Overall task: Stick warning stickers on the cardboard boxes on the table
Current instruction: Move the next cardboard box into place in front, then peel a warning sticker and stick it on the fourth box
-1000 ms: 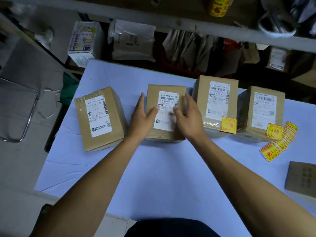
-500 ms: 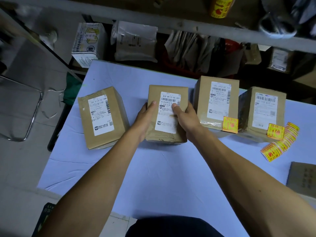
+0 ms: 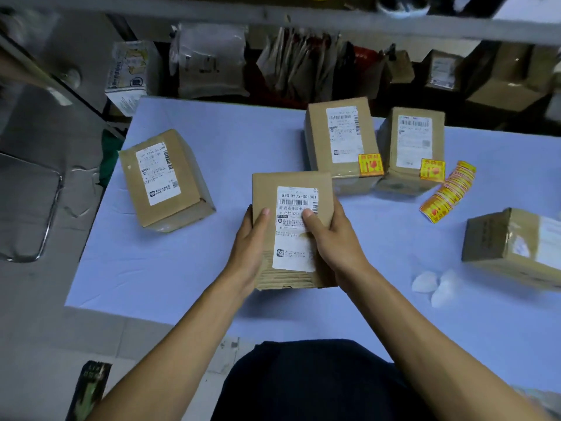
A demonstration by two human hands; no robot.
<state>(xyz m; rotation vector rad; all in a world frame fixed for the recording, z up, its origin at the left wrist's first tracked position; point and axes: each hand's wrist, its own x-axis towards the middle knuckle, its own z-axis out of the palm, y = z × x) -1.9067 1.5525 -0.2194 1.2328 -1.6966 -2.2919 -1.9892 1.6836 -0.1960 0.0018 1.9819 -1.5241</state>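
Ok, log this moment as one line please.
both hands: left hand, right hand grip brown cardboard box with white shipping label | sticker: none | yellow-red warning sticker strip: on table, untouched

I am seeing the held box (image 3: 267, 238) sitting tilted toward me between both hands, white label up, bearing no warning sticker. Two boxes at the back, the middle one (image 3: 340, 138) and the right one (image 3: 409, 147), are each wearing a yellow sticker (image 3: 369, 165) at a near corner. The sticker strip (image 3: 447, 191) is lying fanned beside them. The left box (image 3: 165, 177) is lying unstickered.
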